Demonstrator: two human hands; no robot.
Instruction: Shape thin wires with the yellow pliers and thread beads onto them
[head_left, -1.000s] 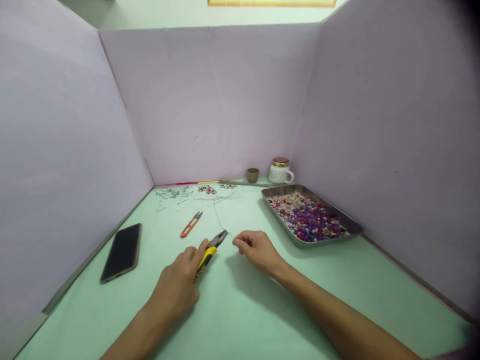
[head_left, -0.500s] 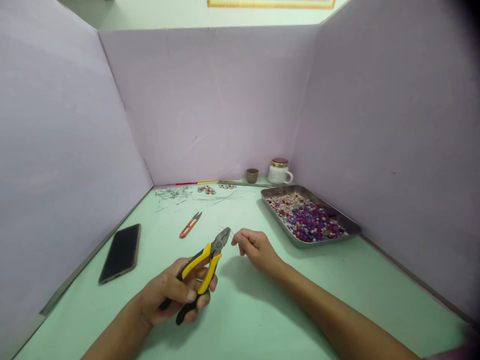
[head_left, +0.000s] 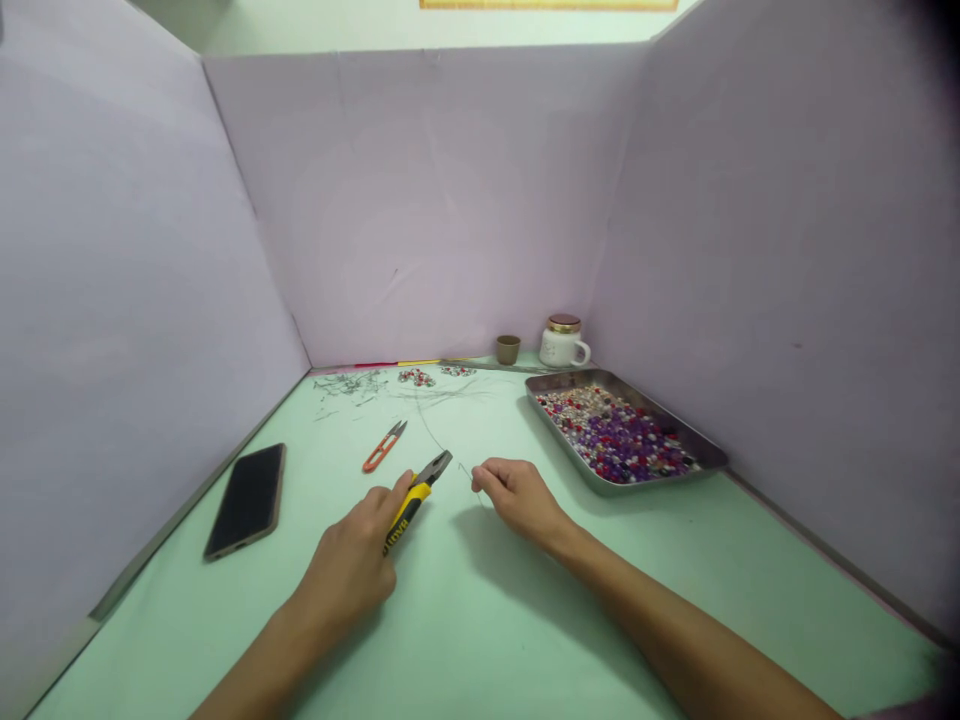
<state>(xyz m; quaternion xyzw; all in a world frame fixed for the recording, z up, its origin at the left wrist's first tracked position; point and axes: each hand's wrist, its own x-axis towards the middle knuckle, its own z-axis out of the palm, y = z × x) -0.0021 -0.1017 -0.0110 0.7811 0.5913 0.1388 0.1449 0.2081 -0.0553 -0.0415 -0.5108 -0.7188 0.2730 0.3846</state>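
Observation:
My left hand (head_left: pixel 356 550) is wrapped round yellow-and-black pliers (head_left: pixel 407 513), whose grey jaws point up and to the right. A thin wire (head_left: pixel 466 471) with a small bend at its tip is pinched in my right hand (head_left: pixel 517 497), just right of the plier jaws and apart from them. Another fine wire (head_left: pixel 429 430) runs from the jaws toward the back of the table. Red-handled thread snips (head_left: pixel 384 447) lie beyond my left hand.
A metal tray (head_left: pixel 611 488) of mixed beads sits at the right. A phone (head_left: pixel 246 500) lies at the left. Along the back are wire pieces (head_left: pixel 352 384), beaded pieces (head_left: pixel 417 377), a small cup (head_left: pixel 508 349) and a white lidded mug (head_left: pixel 561 345). Pale partitions surround the table.
My left hand has turned over, so its back now faces up and the plier handles look closer together. The wire in my right hand now stands apart from the jaws.

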